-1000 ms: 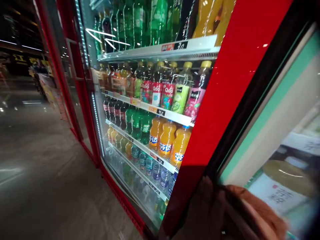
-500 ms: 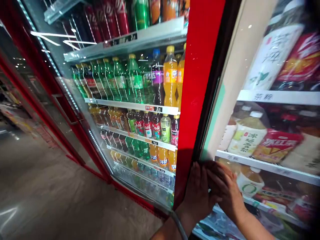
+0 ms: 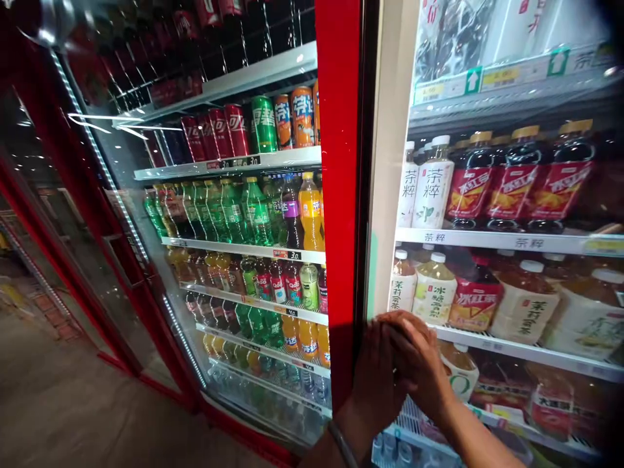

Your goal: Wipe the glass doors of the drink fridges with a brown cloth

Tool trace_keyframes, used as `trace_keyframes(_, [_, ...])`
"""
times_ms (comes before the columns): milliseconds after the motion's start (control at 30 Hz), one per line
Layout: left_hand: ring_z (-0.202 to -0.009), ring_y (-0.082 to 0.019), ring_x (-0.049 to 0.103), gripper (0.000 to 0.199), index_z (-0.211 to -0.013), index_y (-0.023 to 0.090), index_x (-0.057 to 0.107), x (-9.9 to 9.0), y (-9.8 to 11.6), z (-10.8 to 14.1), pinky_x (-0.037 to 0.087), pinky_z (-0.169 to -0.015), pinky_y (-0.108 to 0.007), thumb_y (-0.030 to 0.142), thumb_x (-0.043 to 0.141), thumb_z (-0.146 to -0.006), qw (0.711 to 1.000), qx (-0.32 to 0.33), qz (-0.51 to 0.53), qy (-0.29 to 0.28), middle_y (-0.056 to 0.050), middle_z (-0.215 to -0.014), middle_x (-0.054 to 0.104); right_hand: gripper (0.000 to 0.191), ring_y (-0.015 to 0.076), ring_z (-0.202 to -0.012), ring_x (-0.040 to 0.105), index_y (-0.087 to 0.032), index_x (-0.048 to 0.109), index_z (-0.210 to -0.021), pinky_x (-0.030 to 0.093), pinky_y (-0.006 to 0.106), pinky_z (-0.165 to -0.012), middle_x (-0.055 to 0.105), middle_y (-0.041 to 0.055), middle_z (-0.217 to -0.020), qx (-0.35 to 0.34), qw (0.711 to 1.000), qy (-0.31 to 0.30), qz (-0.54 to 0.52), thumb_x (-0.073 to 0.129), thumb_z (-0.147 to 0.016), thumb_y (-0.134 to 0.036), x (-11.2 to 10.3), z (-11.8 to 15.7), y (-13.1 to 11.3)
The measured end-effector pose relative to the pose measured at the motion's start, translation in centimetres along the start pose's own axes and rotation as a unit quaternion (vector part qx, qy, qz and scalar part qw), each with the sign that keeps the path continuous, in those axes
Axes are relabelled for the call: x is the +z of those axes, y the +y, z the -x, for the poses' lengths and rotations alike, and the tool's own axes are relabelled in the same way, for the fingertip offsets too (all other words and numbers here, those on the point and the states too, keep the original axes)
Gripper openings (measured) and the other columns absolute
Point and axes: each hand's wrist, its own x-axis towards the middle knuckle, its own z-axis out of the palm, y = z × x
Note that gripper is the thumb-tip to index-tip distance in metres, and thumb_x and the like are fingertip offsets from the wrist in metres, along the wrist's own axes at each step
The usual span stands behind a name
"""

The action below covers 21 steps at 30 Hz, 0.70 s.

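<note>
My left hand (image 3: 373, 370) rests against the dark strip (image 3: 363, 273) where a red cooler frame (image 3: 341, 214) meets a pale cooler frame (image 3: 390, 162). Its fingers are stretched upward and lie close together, and a dark band circles the wrist. Just to the right, my right hand (image 3: 415, 357) bends over toward it, with long fingers reaching left and touching the left hand. The palms face the frames and are hidden. No loose object shows in either hand.
Left of the red frame, a glass-fronted cooler holds green bottles (image 3: 256, 211), cans (image 3: 263, 123) and orange drinks (image 3: 311, 205). The right cooler shelves white-labelled bottles (image 3: 433, 185) and red-labelled tea bottles (image 3: 514, 179). Grey floor (image 3: 73, 403) spreads at lower left.
The view has tilted up and turned right, showing more upper shelves and more of the right cooler. Both hands stay at the seam between the frames, pressed close together.
</note>
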Motion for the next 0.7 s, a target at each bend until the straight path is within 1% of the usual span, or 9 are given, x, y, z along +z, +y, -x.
trace_keyframes(67, [-0.163,-0.038,0.017,0.095,-0.167,0.003,-0.006,-1.3,0.1,-3.3,0.040,-0.126,-0.058,0.056,0.042,-0.104,1.000,-0.014,-0.006,0.023,-0.028,-0.174,0.017,0.044,0.0316,-0.135,0.061,-0.033,0.067,-0.134,0.027,0.062,-0.130,0.072,0.0035,-0.133,-0.034,0.999,0.023,0.010,0.049,-0.095,-0.026,-1.1,-3.6,1.1])
trace_keyframes(133, [-0.164,-0.036,0.014,0.086,-0.169,0.007,0.000,-3.8,0.2,-8.5,0.030,-0.131,-0.059,0.057,0.032,-0.106,0.999,-0.029,-0.009,0.043,-0.023,-0.176,0.011,0.046,0.0302,-0.147,0.049,-0.027,0.063,-0.141,0.010,0.062,-0.134,0.068,0.0063,-0.142,-0.017,0.999,0.032,0.015,0.050,-0.098,-0.029,-2.3,-8.7,2.2])
trace_keyframes(233, [-0.165,-0.030,0.012,0.084,-0.170,0.016,0.002,-6.9,0.6,-14.0,0.023,-0.134,-0.053,0.066,0.016,-0.104,0.995,-0.034,-0.005,0.090,-0.013,-0.179,0.012,0.040,0.0274,-0.156,0.037,-0.028,0.067,-0.137,0.002,0.058,-0.135,0.064,0.0057,-0.148,-0.020,0.997,0.072,0.017,0.052,-0.100,-0.032,-3.5,-13.8,3.0])
trace_keyframes(333, [-0.164,-0.029,0.017,0.081,-0.170,0.016,0.002,-6.2,1.4,-12.7,0.029,-0.133,-0.052,0.063,0.014,-0.106,0.993,-0.052,-0.033,0.101,-0.014,-0.178,0.016,0.042,0.0226,-0.161,0.027,-0.027,0.067,-0.137,0.004,0.051,-0.137,0.067,0.0035,-0.145,-0.025,0.994,0.103,0.015,0.050,-0.099,-0.027,-3.5,-12.9,2.3])
trace_keyframes(433, [-0.161,-0.032,0.029,0.078,-0.170,0.013,0.003,-3.5,2.0,-9.0,0.041,-0.127,-0.051,0.052,0.027,-0.107,0.990,-0.085,-0.070,0.085,-0.018,-0.175,0.025,0.053,0.0203,-0.163,0.023,-0.038,0.063,-0.143,0.013,0.046,-0.139,0.070,-0.0040,-0.139,-0.037,0.995,0.086,0.025,0.054,-0.093,-0.024,-2.8,-9.9,1.9])
trace_keyframes(500, [-0.160,-0.032,0.029,0.078,-0.170,0.013,0.000,-3.3,2.1,-9.2,0.042,-0.127,-0.050,0.051,0.029,-0.107,0.988,-0.093,-0.076,0.096,-0.018,-0.174,0.026,0.059,0.0224,-0.162,0.023,-0.045,0.058,-0.147,0.022,0.050,-0.137,0.068,-0.0066,-0.142,-0.071,0.994,0.078,0.032,0.055,-0.090,-0.028,-3.0,-10.4,2.5])
trace_keyframes(567, [-0.163,-0.030,0.022,0.078,-0.169,0.016,-0.006,-5.1,2.2,-12.2,0.037,-0.130,-0.052,0.055,0.022,-0.108,0.988,-0.084,-0.056,0.121,-0.016,-0.176,0.020,0.061,0.0248,-0.163,0.023,-0.043,0.052,-0.153,0.021,0.056,-0.137,0.061,-0.0044,-0.151,-0.090,0.992,0.081,0.028,0.053,-0.093,-0.029,-4.0,-13.6,3.7])
trace_keyframes(633, [-0.165,-0.028,0.008,0.080,-0.170,0.021,-0.007,-8.1,2.2,-16.8,0.026,-0.134,-0.052,0.062,0.018,-0.106,0.989,-0.071,-0.018,0.131,-0.011,-0.178,0.011,0.059,0.0251,-0.163,0.024,-0.036,0.048,-0.157,0.012,0.058,-0.138,0.054,-0.0005,-0.159,-0.082,0.992,0.094,0.014,0.047,-0.099,-0.027,-5.4,-18.2,4.9])
trace_keyframes(700, [-0.166,-0.023,0.004,0.078,-0.170,0.026,-0.007,-10.6,2.4,-20.5,0.017,-0.136,-0.050,0.064,0.015,-0.106,0.986,-0.068,0.008,0.153,-0.006,-0.179,0.006,0.050,0.0241,-0.161,0.027,-0.033,0.055,-0.150,0.008,0.058,-0.138,0.056,0.0003,-0.157,-0.073,0.989,0.130,-0.004,0.050,-0.101,-0.027,-6.6,-21.7,5.7])
